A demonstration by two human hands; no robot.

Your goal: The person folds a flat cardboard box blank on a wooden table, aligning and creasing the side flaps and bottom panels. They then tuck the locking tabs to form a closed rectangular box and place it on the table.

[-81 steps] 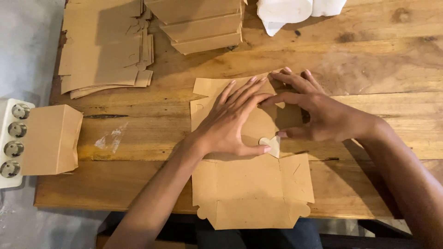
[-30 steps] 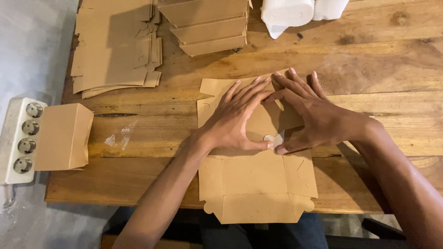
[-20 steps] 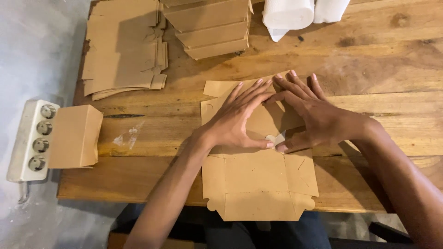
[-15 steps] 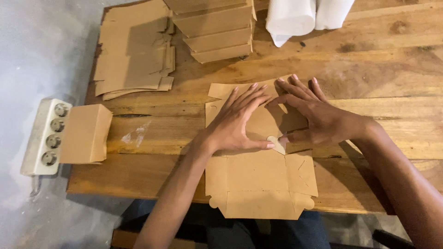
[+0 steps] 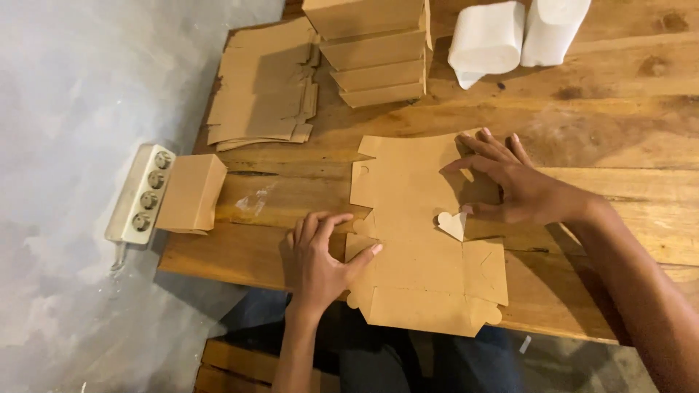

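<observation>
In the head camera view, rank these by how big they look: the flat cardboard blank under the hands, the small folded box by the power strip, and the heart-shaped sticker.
1. Flat cardboard blank, clearly the largest.
2. Small folded box, much smaller; it lies at a similar distance, so the ranking holds.
3. Heart-shaped sticker, tiny, beside the right hand.

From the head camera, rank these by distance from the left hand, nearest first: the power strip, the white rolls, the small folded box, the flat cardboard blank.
From the left hand:
1. Flat cardboard blank, touching its thumb, just right.
2. Small folded box, to the left at the table edge.
3. Power strip, left, beyond the box.
4. White rolls, far top right.
</observation>
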